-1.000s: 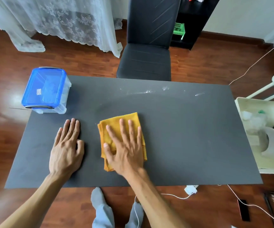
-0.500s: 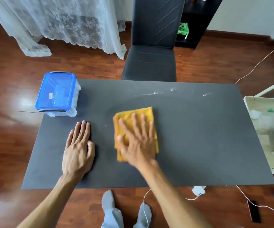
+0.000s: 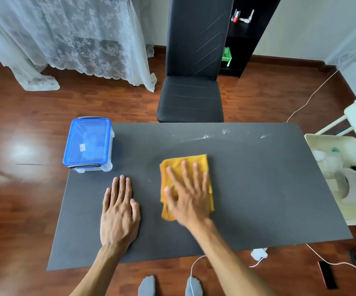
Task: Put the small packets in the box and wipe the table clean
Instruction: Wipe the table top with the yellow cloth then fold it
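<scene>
1. Pressing flat on the folded yellow cloth (image 3: 185,167), the right hand (image 3: 189,197) is seen in the head view with fingers (image 3: 184,170) straight and spread; nothing is pinched.
2. The cloth lies near the middle of the dark worktop (image 3: 258,199). It is judged soft, light and limp, likely to bunch or slide out if pushed from one edge, so it is best held down by a flat palm over its centre.
3. The left hand (image 3: 119,212) rests flat on the worktop toward the near left corner, fingers straight and close together, holding nothing.
4. The clear box (image 3: 88,145) with a blue lid stands closed at the far left corner; no loose packets are seen on the worktop. The box is judged light and rigid, best taken by its sides.
5. White smears (image 3: 207,136) remain along the far edge, well apart from the cloth.
6. A black chair (image 3: 191,99) stands beyond the far edge and a white stand (image 3: 331,150) beside the right edge; nothing lies between cloth and smears.
</scene>
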Demonstrator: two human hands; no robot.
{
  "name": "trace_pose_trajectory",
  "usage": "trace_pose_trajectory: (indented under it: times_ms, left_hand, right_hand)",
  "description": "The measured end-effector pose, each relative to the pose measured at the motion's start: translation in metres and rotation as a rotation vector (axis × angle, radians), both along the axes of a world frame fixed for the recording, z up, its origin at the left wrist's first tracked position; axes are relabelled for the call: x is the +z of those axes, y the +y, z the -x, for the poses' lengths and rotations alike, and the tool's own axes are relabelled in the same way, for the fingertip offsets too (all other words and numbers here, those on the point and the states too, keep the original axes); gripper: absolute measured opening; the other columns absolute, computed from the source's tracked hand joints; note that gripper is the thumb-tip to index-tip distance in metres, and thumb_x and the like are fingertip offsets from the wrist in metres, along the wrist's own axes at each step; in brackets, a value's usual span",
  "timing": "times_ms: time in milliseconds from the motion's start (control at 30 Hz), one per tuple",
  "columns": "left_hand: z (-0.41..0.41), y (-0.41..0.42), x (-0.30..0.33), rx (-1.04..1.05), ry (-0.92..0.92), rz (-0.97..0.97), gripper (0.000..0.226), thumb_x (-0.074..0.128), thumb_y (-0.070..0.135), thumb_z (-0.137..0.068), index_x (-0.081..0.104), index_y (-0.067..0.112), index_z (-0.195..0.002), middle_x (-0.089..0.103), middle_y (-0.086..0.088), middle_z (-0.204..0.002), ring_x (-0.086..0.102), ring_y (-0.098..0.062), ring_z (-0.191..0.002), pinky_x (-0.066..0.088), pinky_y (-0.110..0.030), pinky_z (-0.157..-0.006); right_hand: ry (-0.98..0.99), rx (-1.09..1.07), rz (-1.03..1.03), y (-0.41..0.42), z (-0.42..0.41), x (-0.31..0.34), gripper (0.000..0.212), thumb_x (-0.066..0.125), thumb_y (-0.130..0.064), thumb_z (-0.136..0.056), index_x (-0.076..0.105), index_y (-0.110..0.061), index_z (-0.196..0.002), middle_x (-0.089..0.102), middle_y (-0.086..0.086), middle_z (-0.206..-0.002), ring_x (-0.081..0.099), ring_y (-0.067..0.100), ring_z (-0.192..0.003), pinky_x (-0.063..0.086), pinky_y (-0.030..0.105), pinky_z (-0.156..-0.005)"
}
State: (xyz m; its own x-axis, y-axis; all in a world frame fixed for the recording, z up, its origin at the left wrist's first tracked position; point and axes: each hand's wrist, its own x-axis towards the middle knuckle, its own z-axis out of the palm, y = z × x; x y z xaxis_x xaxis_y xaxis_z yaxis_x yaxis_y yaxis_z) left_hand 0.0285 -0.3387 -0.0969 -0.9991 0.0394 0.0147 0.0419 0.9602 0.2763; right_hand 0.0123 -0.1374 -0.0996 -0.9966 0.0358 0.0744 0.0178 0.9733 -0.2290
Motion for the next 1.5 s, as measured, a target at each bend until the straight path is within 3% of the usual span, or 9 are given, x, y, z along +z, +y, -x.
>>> trace_pose_trajectory:
  times_ms: [167,367,567,733,800,1033,1200,1300,1500]
  left_hand:
    - [0.000,-0.013,0.003,-0.098,-0.017,0.024,0.059,0.020,0.029,-0.098,0.021,0.004,-0.152,0.018,-0.011,-0.161,0.008,-0.023,-0.150,0.014,-0.041,-0.121]
    - [0.008,-0.040,-0.002,-0.284,0.000,0.006,0.058,0.030,0.031,-0.099,0.024,0.007,-0.152,0.021,-0.010,-0.161,0.013,-0.022,-0.150,0.017,-0.043,-0.120]
    - [0.009,-0.043,-0.002,-0.252,0.001,-0.024,0.057,0.025,0.026,-0.098,0.023,0.003,-0.151,0.022,-0.009,-0.160,0.015,-0.021,-0.149,0.015,-0.042,-0.120]
    - [0.008,-0.041,-0.005,-0.231,-0.012,0.012,0.062,0.028,0.027,-0.095,0.020,0.003,-0.152,0.019,-0.011,-0.161,0.009,-0.021,-0.150,0.015,-0.043,-0.120]
    - [0.010,-0.038,-0.004,-0.226,-0.024,0.036,0.063,0.029,0.028,-0.095,0.020,0.002,-0.152,0.019,-0.012,-0.161,0.008,-0.022,-0.151,0.016,-0.044,-0.120]
    - [0.007,-0.042,0.001,-0.264,0.001,0.024,0.060,0.025,0.026,-0.096,0.022,0.000,-0.150,0.021,-0.014,-0.160,0.013,-0.025,-0.150,0.013,-0.043,-0.120]
    - [0.006,-0.037,-0.003,-0.263,0.016,0.023,0.061,0.024,0.026,-0.094,0.026,0.001,-0.150,0.023,-0.017,-0.159,0.013,-0.026,-0.149,0.013,-0.044,-0.121]
    - [0.007,-0.035,-0.002,-0.268,0.022,0.021,0.061,0.024,0.028,-0.094,0.028,0.003,-0.150,0.023,-0.018,-0.158,0.013,-0.026,-0.149,0.013,-0.045,-0.121]
    - [0.007,-0.040,-0.002,-0.279,0.037,-0.007,0.060,0.025,0.030,-0.096,0.026,0.003,-0.150,0.020,-0.013,-0.160,0.014,-0.024,-0.149,0.010,-0.041,-0.121]
  right_hand:
    - [-0.072,0.344,-0.081,0.038,-0.057,0.000,0.056,0.033,-0.065,-0.097,0.027,-0.054,-0.152,0.015,-0.009,-0.168,0.010,0.025,-0.157,0.016,0.055,-0.124]
    - [-0.089,-0.400,-0.030,0.040,0.027,0.016,0.061,0.031,-0.057,-0.096,0.030,-0.041,-0.155,0.019,0.005,-0.168,0.011,0.037,-0.155,0.007,0.063,-0.122]
    - [-0.030,0.218,-0.044,-0.029,0.028,-0.003,0.057,0.038,-0.061,-0.096,0.027,-0.053,-0.152,0.020,-0.009,-0.168,0.010,0.023,-0.157,0.015,0.059,-0.122]
    - [-0.129,-0.483,-0.030,0.091,0.028,0.016,0.057,0.037,-0.058,-0.100,0.027,-0.045,-0.155,0.020,-0.001,-0.168,0.012,0.027,-0.156,0.012,0.068,-0.119]
    - [-0.104,-0.550,-0.006,0.082,0.012,0.020,0.057,0.036,-0.057,-0.101,0.028,-0.041,-0.155,0.022,0.004,-0.168,0.013,0.032,-0.155,0.013,0.070,-0.118]
    - [-0.045,0.057,-0.014,-0.018,-0.093,-0.005,0.056,0.036,-0.063,-0.099,0.024,-0.053,-0.153,0.014,-0.012,-0.169,0.013,0.021,-0.156,0.017,0.058,-0.121]
    - [-0.125,-0.421,-0.146,0.112,-0.065,0.017,0.060,0.026,-0.060,-0.096,0.037,-0.042,-0.152,0.030,-0.001,-0.165,0.024,0.032,-0.153,0.017,0.072,-0.116]
    - [-0.116,-0.447,-0.116,0.079,-0.024,0.017,0.066,0.028,-0.056,-0.097,0.030,-0.029,-0.157,0.022,0.009,-0.167,0.014,0.040,-0.154,0.008,0.068,-0.120]
    - [-0.021,0.152,0.039,-0.016,-0.066,-0.002,0.065,0.037,-0.056,-0.100,0.021,-0.034,-0.159,0.013,-0.007,-0.169,0.008,0.021,-0.157,0.018,0.051,-0.122]
